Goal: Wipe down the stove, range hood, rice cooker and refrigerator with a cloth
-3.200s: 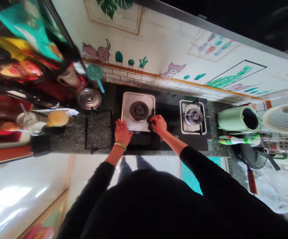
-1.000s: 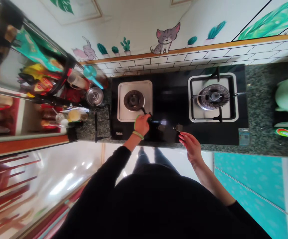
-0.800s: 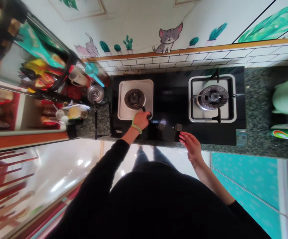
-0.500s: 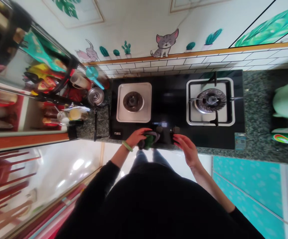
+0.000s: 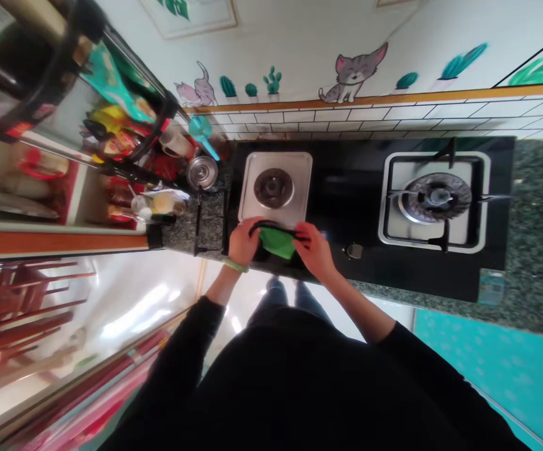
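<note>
A green cloth with a dark edge stretches between my two hands above the front of the black gas stove. My left hand, with a pale green bangle at the wrist, is closed on the cloth's left end. At its other end my right hand pinches the dark edge. Just behind the hands lies the left burner in its square metal tray, with no pan support on it. To the right of my right hand is a control knob.
The right burner carries a black pan support. On the granite counter at left lies a black metal frame, near a small metal lid. A crowded rack stands on the left; a tiled wall runs behind the stove.
My right hand has left the knob area and moved left to grip the cloth. The cloth, bunched in my left hand before, is now spread between both hands. The view has shifted.
</note>
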`<action>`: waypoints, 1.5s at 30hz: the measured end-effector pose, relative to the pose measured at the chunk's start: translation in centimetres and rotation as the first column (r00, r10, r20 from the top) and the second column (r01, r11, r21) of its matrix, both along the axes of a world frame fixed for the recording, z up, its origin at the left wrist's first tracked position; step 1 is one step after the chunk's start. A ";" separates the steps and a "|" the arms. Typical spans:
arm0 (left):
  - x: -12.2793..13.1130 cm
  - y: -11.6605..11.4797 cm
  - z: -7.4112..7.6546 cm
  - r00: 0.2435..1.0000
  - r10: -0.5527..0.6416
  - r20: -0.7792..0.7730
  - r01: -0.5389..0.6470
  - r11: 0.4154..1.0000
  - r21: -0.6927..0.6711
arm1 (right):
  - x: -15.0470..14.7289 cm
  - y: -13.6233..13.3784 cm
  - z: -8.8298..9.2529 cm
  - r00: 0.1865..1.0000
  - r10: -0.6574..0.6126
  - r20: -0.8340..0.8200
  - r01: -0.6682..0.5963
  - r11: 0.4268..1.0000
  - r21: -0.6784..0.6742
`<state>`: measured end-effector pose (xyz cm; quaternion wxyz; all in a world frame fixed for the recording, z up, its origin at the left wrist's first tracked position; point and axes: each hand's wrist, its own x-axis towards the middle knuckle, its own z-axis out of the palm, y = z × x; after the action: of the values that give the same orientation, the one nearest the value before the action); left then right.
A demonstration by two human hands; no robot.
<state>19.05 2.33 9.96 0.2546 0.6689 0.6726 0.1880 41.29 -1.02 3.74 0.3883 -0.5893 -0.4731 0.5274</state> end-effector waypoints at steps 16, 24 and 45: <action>-2.9 1.8 -6.6 0.825 -0.254 -0.505 0.221 0.967 -0.126 | 2.3 -6.7 -0.6 0.956 -0.292 -0.032 0.282 0.945 -0.167; 8.6 0.6 -8.1 0.818 -0.454 -0.352 0.441 0.889 -0.123 | 5.1 -9.7 -0.8 0.865 -0.501 0.025 0.492 0.838 -0.237; 7.1 2.4 -9.4 0.839 -0.495 -0.226 0.499 0.866 -0.041 | 6.0 -11.6 -3.0 0.782 -0.622 0.043 0.603 0.738 -0.301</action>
<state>26.13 4.74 0.53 0.2089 0.8398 0.4992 0.0436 47.26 -12.62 0.72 0.4604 -0.7474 -0.1560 0.4528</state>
